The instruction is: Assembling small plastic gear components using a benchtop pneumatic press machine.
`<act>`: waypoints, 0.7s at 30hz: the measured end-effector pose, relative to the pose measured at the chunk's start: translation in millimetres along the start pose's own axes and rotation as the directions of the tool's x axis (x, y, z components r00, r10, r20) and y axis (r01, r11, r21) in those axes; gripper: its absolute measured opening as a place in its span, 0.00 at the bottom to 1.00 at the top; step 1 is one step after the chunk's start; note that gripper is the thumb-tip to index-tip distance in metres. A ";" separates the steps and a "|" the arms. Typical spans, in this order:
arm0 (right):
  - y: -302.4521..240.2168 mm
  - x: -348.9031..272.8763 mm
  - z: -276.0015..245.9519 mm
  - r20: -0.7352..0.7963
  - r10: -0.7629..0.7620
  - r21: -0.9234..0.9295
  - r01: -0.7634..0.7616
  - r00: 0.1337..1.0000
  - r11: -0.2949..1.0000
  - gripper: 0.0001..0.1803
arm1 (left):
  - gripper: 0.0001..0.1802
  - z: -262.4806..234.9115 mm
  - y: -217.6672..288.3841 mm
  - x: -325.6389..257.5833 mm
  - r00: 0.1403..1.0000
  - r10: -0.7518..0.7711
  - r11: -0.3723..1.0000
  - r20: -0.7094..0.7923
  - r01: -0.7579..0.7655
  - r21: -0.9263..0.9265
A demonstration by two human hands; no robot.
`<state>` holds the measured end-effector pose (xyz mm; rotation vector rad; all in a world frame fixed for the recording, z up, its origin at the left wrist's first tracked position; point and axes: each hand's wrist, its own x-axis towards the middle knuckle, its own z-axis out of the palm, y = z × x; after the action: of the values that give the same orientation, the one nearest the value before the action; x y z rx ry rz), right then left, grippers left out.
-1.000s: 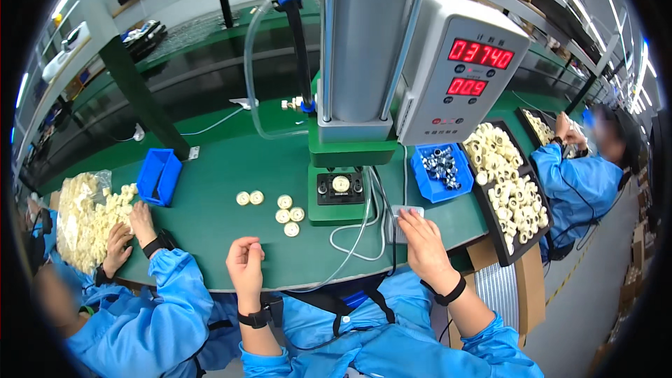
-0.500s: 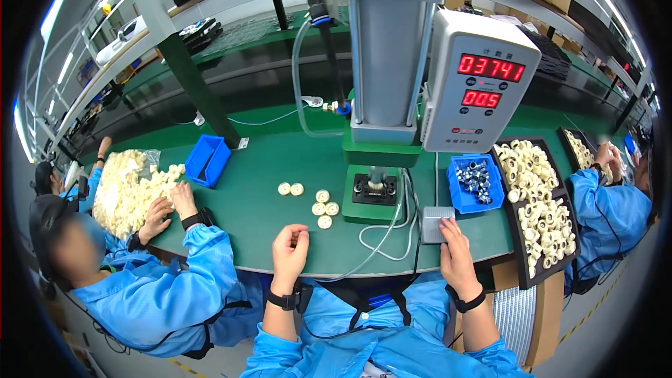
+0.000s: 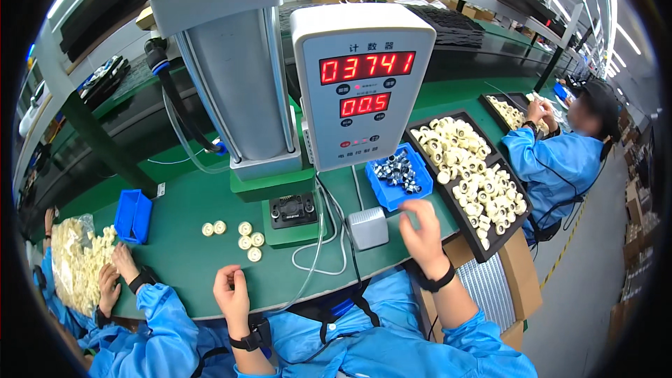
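Black-banded left hand (image 3: 232,290), fingers curled loosely, contents: cannot tell, above near edge of green tabletop (image 3: 175,266) | right hand (image 3: 422,232), thumb and fingers parted, near blue bin (image 3: 409,199) | cream discs (image 3: 244,242), six, flat beyond left hand | grey box (image 3: 368,229), left of right hand | metal fittings (image 3: 399,172), heaped inside blue bin | grey-cylindered press (image 3: 234,91), farther back, red-lit counter (image 3: 364,136) alongside

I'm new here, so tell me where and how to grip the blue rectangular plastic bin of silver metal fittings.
Pinch the blue rectangular plastic bin at its near rim, probably best from the near side, where the right hand is: its thin wall stands up around the silver metal fittings, while the boxy white display unit crowds the far left and the long black tray the right.
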<state>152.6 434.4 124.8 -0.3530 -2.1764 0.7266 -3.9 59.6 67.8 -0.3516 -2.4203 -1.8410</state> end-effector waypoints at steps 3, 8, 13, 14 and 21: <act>25.3 39.4 7.5 0.123 0.036 -0.161 -0.016 0.992 0.987 0.09 | 0.04 -0.4 1.4 0.1 1.000 -0.014 1.000 0.004 0.014 -0.028; 63.7 94.7 30.4 0.171 -0.071 -0.546 0.154 0.983 0.823 0.11 | 0.04 1.8 -2.7 0.0 0.999 0.001 0.999 -0.034 -0.002 -0.039; 87.2 109.6 49.7 0.197 -0.104 -0.692 0.213 0.975 0.689 0.15 | 0.04 -1.3 2.0 -2.4 1.000 0.027 0.999 -0.013 -0.027 -0.018; 73.5 114.9 51.5 0.192 -0.116 -0.634 0.213 0.974 0.743 0.16 | 0.04 -5.3 -0.3 -3.3 1.000 0.026 1.000 -0.012 -0.026 -0.013; 84.2 90.7 27.6 -0.007 0.149 -0.176 -0.148 0.989 0.973 0.07 | 0.04 -7.8 13.3 1.0 0.991 0.118 0.993 0.061 -0.116 -0.026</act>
<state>74.0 533.5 114.5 -0.6117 -2.2438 0.6168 -2.3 55.6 82.6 -0.5484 -2.3638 -1.8356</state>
